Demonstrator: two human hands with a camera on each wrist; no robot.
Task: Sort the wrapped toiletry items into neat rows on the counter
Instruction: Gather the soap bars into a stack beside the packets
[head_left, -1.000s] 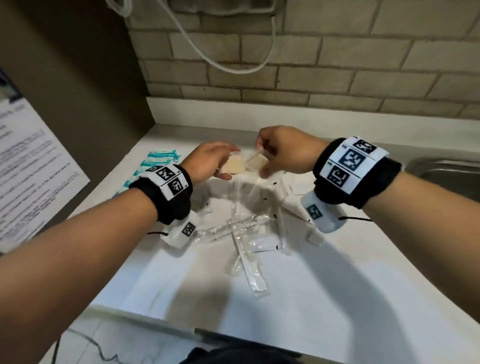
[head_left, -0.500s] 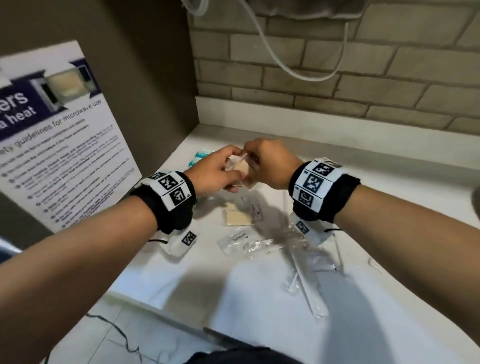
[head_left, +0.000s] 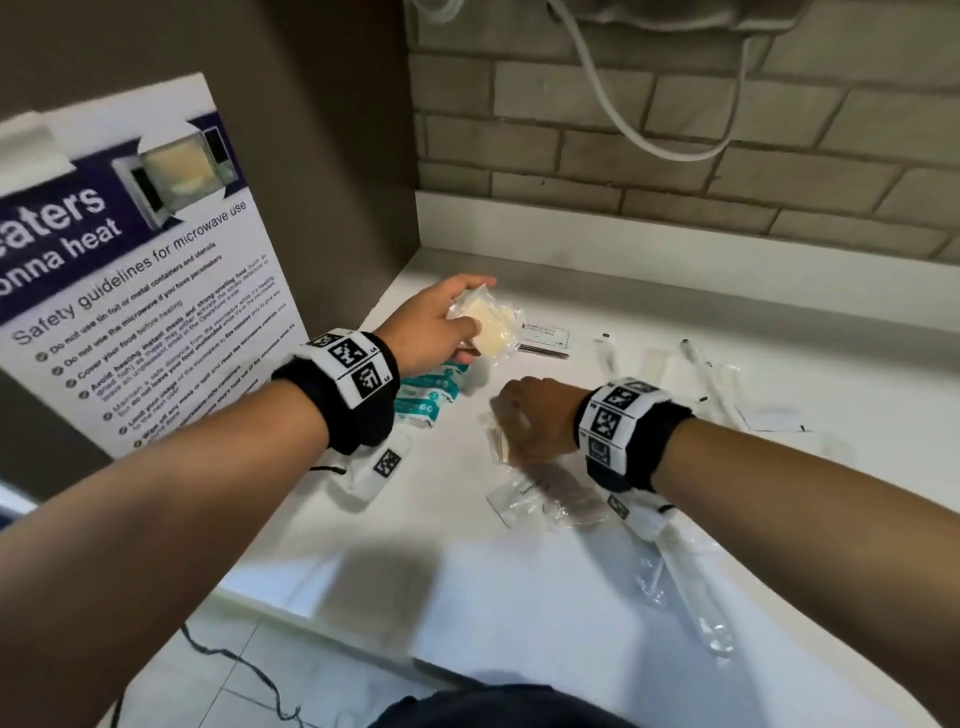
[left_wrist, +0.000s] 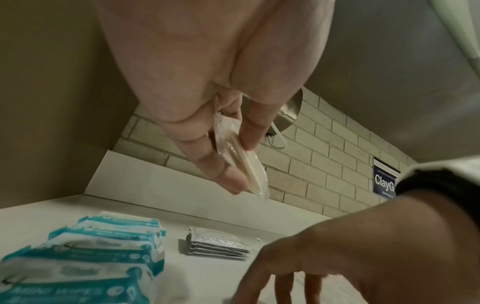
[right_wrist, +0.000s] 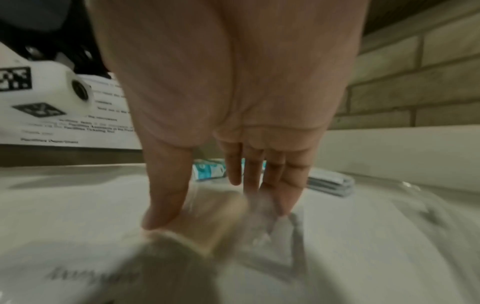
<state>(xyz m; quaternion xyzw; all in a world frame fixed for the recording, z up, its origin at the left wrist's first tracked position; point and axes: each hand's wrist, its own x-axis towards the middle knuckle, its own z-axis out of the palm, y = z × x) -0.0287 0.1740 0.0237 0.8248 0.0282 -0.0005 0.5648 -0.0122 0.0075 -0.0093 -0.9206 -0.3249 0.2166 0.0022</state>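
since the earlier frame, the hands have been drawn apart.
clear-wrapped pale soap bars (head_left: 485, 325) are pinched by the left hand (head_left: 434, 327); another wrapped soap bar (head_left: 501, 441) on the white counter (head_left: 415, 519) is touched by the right hand's (head_left: 535, 421) extended fingers (right_wrist: 272, 181).

Poster (head_left: 130, 291): leaning against the brown side panel at left, showing a microwave photo and the heading "Safety guidelines for microwave use".
Brick wall (head_left: 675, 156): running behind the counter, sitting above a white upstand.
White cable (head_left: 623, 119): hanging in a loop down the bricks.
Blue sign (left_wrist: 384, 181): hanging on the bricks further along, reading "ClayG", the rest being cut off.
Black cord (head_left: 228, 670): trailing over the tiled floor below.
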